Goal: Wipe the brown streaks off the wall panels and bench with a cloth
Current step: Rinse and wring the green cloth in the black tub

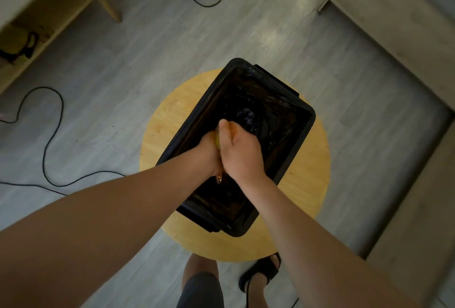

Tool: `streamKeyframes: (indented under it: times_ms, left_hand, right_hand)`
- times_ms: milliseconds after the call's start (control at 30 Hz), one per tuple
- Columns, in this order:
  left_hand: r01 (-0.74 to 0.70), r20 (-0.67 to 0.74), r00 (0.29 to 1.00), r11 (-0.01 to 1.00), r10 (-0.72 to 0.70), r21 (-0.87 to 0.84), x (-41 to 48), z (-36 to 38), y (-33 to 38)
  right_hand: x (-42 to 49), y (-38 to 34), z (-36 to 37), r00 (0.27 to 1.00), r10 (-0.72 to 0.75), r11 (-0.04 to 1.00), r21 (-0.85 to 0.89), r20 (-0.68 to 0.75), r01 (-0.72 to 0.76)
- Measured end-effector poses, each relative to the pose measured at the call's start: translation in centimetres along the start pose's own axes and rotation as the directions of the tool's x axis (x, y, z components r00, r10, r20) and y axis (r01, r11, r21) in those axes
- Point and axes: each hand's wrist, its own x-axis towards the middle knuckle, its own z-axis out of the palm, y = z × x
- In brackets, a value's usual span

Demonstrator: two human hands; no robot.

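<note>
Grey plank floor (pixel 147 61) fills most of the view. Pale bench-like ledge (pixel 394 24) runs along the right side; no brown streaks can be made out on it in this dim light. Light wooden shelf unit (pixel 61 12) far left. Round wooden stool (pixel 167 120) at centre, carrying a black rectangular tub (pixel 312 115) set at a slant; dark liquid inside, rippled at the middle. Both bare forearms reach in from the near edge and meet over the tub. Right hand (pixel 242 155) clenched in a fist, thumb pointing far; left hand (pixel 206 151) pressed against it, partly hidden, also curled. Both grip the cloth (pixel 218 142), a yellowish sliver between them, with a brownish end hanging below the wrists. Black cable (pixel 44 150) loops on the floor, left. Black sandal (pixel 263 270) near, right of the stool's near edge.
</note>
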Motion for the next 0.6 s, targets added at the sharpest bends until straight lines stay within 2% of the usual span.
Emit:
streamKeyframes:
  times_ms: [67,167,200,267,300,367,400,467,533,600]
  left_hand:
    - [-0.002,0.000,1.000,0.999,0.002,-0.046,0.3,-0.1,0.3]
    - [-0.141,-0.067,0.987,0.984,0.148,0.107,1.4,-0.7,0.0]
    - [-0.175,-0.066,0.980,0.972,0.188,0.157,1.4,-1.0,0.0]
    - [-0.224,-0.060,0.969,0.957,0.238,0.184,1.4,-1.6,-0.3]
    - [-0.222,-0.074,0.969,0.961,0.237,0.165,1.3,-2.1,-0.5]
    - [-0.155,-0.064,0.985,0.982,0.163,0.109,1.5,-2.5,-1.1]
    - [-0.117,-0.046,0.992,0.990,0.120,0.077,1.5,-2.5,-1.4]
    - [-0.066,-0.027,0.997,0.998,0.066,0.014,1.4,-2.4,-1.8]
    - [-0.024,-0.008,1.000,0.997,0.024,-0.075,1.6,-2.3,-1.8]
    - [0.009,0.013,1.000,0.984,-0.007,-0.176,1.5,-2.1,-1.2]
  right_hand:
    - [1.2,0.9,0.3,0.999,0.002,1.000,-0.016,-0.046,-0.003]
    - [3.8,2.5,0.3,0.999,0.012,0.995,-0.098,-0.030,-0.015]
    - [4.7,3.0,0.2,0.998,0.058,0.986,-0.157,-0.012,-0.059]
    - [5.9,3.7,0.0,0.971,0.239,0.946,-0.217,-0.031,-0.240]
    - [6.1,3.9,0.1,0.949,0.306,0.930,-0.192,-0.075,-0.315]
    - [5.8,4.1,0.5,0.932,0.328,0.915,-0.194,-0.154,-0.354]
    - [5.4,4.3,0.9,0.934,0.333,0.904,-0.237,-0.131,-0.355]
    - [4.8,4.7,1.9,0.920,0.390,0.879,-0.311,0.028,-0.363]
    - [4.4,4.3,2.3,0.875,0.447,0.875,-0.292,0.183,-0.386]
    - [3.7,3.1,2.0,0.872,0.422,0.901,-0.222,0.249,-0.372]
